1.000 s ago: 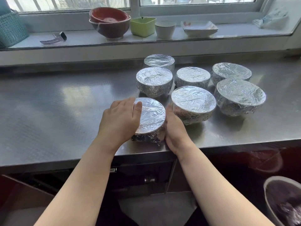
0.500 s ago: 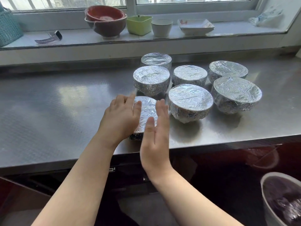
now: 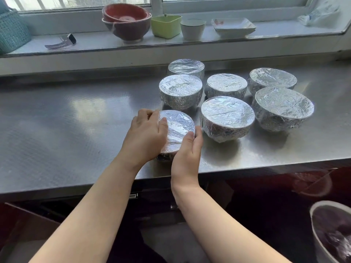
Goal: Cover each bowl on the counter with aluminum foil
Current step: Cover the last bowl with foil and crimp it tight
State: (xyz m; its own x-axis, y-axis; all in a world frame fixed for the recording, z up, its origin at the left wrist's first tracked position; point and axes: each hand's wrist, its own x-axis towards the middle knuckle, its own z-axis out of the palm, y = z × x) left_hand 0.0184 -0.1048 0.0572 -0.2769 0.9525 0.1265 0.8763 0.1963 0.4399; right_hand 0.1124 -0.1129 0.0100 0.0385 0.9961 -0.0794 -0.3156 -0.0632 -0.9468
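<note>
A small foil-covered bowl stands near the front of the steel counter. My left hand cups its left side, fingers curved over the rim. My right hand presses against its front right side, thumb on the foil edge. Behind and to the right stand several more foil-covered bowls, among them a large one next to my right hand, another just behind, and one at the right.
On the window sill sit stacked red bowls, a green container, a white cup, a white square dish, a watch and a teal basket. A white bucket stands below at the right.
My right hand lifted off the bowl's right side, hovered in front of it, and now presses its front right again. My left hand stayed on the bowl's left.
</note>
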